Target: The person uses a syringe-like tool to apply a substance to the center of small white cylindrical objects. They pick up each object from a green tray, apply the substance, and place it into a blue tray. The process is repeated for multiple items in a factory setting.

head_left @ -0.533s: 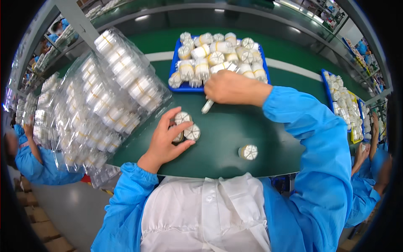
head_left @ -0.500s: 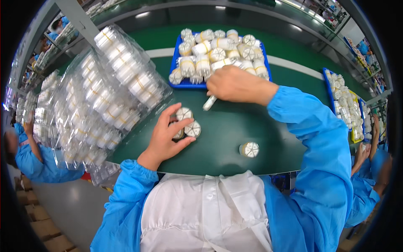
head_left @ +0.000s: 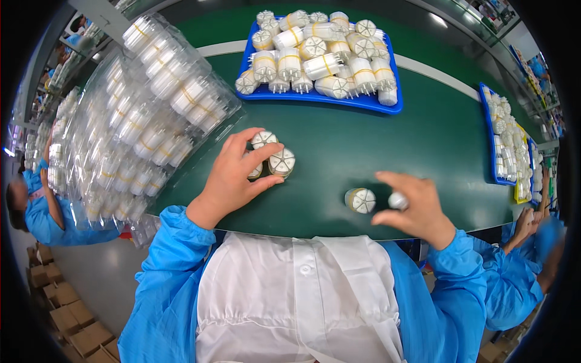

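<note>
Three round bundles of white parts, their ends split into wedges, stand together on the green table at left. My left hand (head_left: pixel 227 173) curls about them, with index finger and thumb on either side of the nearest-right bundle (head_left: pixel 282 162). Another bundle (head_left: pixel 264 140) is just beyond it, and a third (head_left: pixel 255 172) is partly hidden by the fingers. To the right, a single bundle (head_left: pixel 361 200) stands by my right hand (head_left: pixel 417 206). That hand's thumb and index finger are spread towards the bundle, while a small white part (head_left: pixel 397 201) sits in the curled fingers.
A blue tray (head_left: pixel 327 100) heaped with banded white bundles stands at the back. Clear plastic trays (head_left: pixel 136 130) of similar bundles are stacked at left. Further blue trays (head_left: pixel 497 175) line the right side. Co-workers in blue sleeves (head_left: pixel 66 212) are at both sides.
My right hand has come back from the blue tray to the lone bundle at right, carrying a small white part, its thumb and index finger now spread. My left hand stays around the three bundles.
</note>
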Demonstrator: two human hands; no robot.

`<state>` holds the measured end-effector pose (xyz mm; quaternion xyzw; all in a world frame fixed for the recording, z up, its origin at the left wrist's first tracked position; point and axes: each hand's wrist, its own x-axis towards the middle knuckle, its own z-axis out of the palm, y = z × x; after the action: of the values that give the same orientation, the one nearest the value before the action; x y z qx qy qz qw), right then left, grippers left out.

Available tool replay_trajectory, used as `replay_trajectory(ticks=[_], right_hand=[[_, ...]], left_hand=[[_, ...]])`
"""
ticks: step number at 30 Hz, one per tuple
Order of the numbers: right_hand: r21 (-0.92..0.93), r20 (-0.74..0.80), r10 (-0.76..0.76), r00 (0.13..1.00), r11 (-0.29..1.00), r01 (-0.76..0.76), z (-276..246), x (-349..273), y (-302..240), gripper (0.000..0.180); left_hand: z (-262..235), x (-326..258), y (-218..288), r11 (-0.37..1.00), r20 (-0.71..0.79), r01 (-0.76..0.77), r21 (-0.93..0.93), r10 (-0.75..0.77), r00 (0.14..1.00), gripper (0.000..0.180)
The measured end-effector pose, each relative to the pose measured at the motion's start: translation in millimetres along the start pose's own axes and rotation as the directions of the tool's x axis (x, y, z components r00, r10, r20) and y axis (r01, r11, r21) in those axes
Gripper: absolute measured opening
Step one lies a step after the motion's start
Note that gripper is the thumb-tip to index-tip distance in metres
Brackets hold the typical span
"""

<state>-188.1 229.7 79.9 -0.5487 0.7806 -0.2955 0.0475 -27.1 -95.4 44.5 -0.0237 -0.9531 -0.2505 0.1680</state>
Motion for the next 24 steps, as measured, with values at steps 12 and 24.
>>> replay_trajectory(ticks=[12,24], right_hand=[[-0.018,-0.137,0.044,0.990,0.999,-0.047,27,43,16,0.046],[-0.083,-0.162,0.136,0.977,0.985,-0.151,32,99,13,0.064]], left_hand=[[2,14,-11,1.000,-0.018,-0.027,0.005,0.027,0.999,0.058],[5,21,-8,0.997,-0.029,0.043,0.068,-0.041,0.999,0.062]])
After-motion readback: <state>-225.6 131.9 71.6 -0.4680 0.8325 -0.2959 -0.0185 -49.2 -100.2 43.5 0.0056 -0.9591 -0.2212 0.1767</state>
